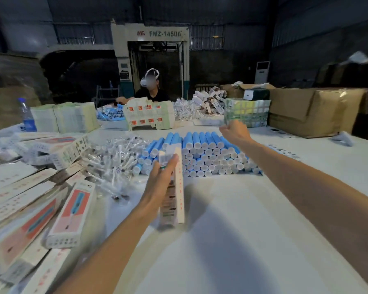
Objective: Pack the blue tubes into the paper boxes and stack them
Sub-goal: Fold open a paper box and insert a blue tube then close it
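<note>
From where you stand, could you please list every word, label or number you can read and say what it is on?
"FMZ-1450A": on the grey machine at the back, beside a red logo.
Print on the paper box held in the left hand: blurred, unreadable.
Print on the packed boxes at left and the flat carton sheets: too small or blurred to read.

We've got the white desk [232, 230]: blue tubes [210, 158] stacked mid-desk, clear packets [115, 158] heaped just beside them, paper boxes [70, 211] sprawled left, cardboard carton [312, 111] far right.
</note>
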Demonstrator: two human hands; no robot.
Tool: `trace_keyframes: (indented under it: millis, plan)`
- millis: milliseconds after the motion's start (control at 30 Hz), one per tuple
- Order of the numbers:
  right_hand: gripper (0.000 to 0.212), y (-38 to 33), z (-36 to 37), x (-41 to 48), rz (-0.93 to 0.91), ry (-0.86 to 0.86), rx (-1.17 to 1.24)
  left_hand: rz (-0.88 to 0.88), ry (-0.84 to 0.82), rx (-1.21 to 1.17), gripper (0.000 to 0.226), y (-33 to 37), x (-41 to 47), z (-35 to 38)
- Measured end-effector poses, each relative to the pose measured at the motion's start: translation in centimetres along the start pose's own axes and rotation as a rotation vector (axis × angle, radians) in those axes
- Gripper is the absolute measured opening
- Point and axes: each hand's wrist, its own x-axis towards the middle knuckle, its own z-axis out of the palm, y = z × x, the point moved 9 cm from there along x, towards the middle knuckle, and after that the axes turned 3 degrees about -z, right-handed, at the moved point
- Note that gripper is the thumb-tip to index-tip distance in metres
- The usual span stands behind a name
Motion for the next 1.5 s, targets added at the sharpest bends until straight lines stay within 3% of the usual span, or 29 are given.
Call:
trace_keyframes:
  millis: [133, 233, 333, 433, 567, 667, 733, 800, 933, 1100, 1300, 1500]
  plan:
    - [0.054, 0.7, 3.4, 1.0, 0.033, -0.145, -0.142, -0.066, -0.087, -0.07, 0.033, -1.4, 0.4, 0.2]
    - [0.042, 0.2, 3.8, 1.0, 0.038, -0.123, -0.159, -0.081, -0.094, -0.154, 0.022, -1.2, 0.6, 0.2]
    - [0.033, -0.8, 3.4, 1.2, 0.027, -0.109, -0.226, -0.019, -0.125, -0.169, 0.023, -0.6, 0.5, 0.4]
    - [0.038, -1.5, 3.1, 1.2, -0.005, -0.106, -0.282, 0.031, -0.109, -0.167, 0.03, -0.3, 0.4, 0.3]
    - [0.034, -1.7, 2.3, 0.7, 0.001, -0.081, -0.212, 0.048, -0.044, -0.226, 0.037, 0.1, 0.6, -0.6]
    - [0.012, -2.0, 0.5, -0.5, 0.067, -0.004, 0.129, 0.076, -0.042, -0.215, 0.04, 0.4, 0.7, -0.9]
    - [0.035, -3.4, -0.2, -2.3, 0.091, 0.003, 0.562, 0.084, -0.047, -0.211, 0.041, 0.4, 0.8, -0.9]
    - [0.053, -6.2, -0.9, -4.9, -0.014, -0.02, 0.945, 0.106, -0.055, -0.175, 0.041, 0.4, 0.9, -0.9]
    - [0.08, -11.7, -1.2, -9.4, -0.304, -0.145, 1.245, 0.14, -0.089, -0.115, 0.05, 0.9, 0.7, -0.6]
    - [0.102, -13.2, -0.3, -10.8, -0.325, -0.149, 1.051, 0.168, -0.1, -0.111, 0.053, 1.3, 0.1, -0.7]
    - [0.089, -13.3, -0.7, -10.8, -0.402, -0.206, 0.644, 0.184, -0.095, -0.078, 0.051, 1.3, 0.0, -0.6]
    - [0.084, -14.7, -0.1, -11.1, -0.453, -0.316, 0.555, 0.184, -0.064, -0.076, 0.05, 1.4, -0.6, -0.4]
